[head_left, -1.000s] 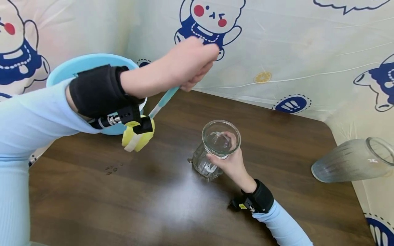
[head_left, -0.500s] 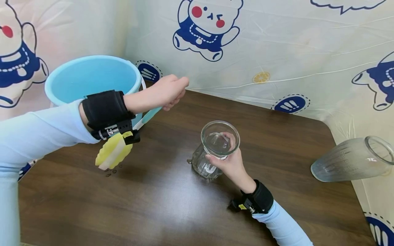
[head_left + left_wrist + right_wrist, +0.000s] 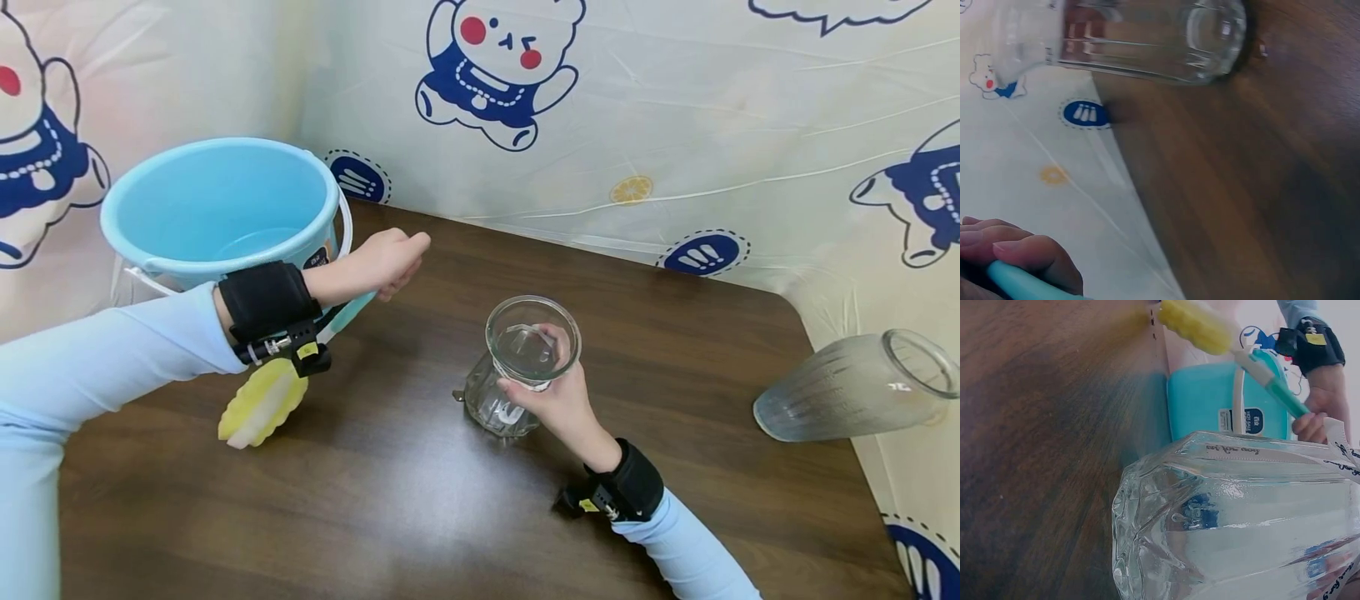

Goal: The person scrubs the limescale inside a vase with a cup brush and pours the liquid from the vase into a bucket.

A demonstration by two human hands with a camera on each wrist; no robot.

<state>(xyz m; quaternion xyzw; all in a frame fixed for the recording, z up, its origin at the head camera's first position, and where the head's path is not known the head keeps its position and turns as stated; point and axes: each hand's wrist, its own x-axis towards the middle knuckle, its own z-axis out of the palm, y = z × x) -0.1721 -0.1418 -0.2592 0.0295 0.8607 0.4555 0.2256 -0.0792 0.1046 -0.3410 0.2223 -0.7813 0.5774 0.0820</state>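
Note:
My left hand grips the teal handle of a sponge bottle brush, whose yellow head with a pale stripe hangs low to the left over the table. Part of the handle is behind my wrist strap in the head view. In the left wrist view, curled fingers wrap the handle. My right hand holds a clear glass vase by its neck, thumb in front and fingers behind. The vase stands upright on the table, apart from the brush. A printed ribbon runs along it.
A light blue bucket with a white handle stands at the back left. At the right edge a second glass vase, greyish and ribbed, stands near the patterned curtain. The brown table reflects light in the middle.
My left hand has come down and left, nearer to me, carrying the brush. The sponge head has swung lower left, and the bucket's opening is uncovered. My right hand and the vase stay put.

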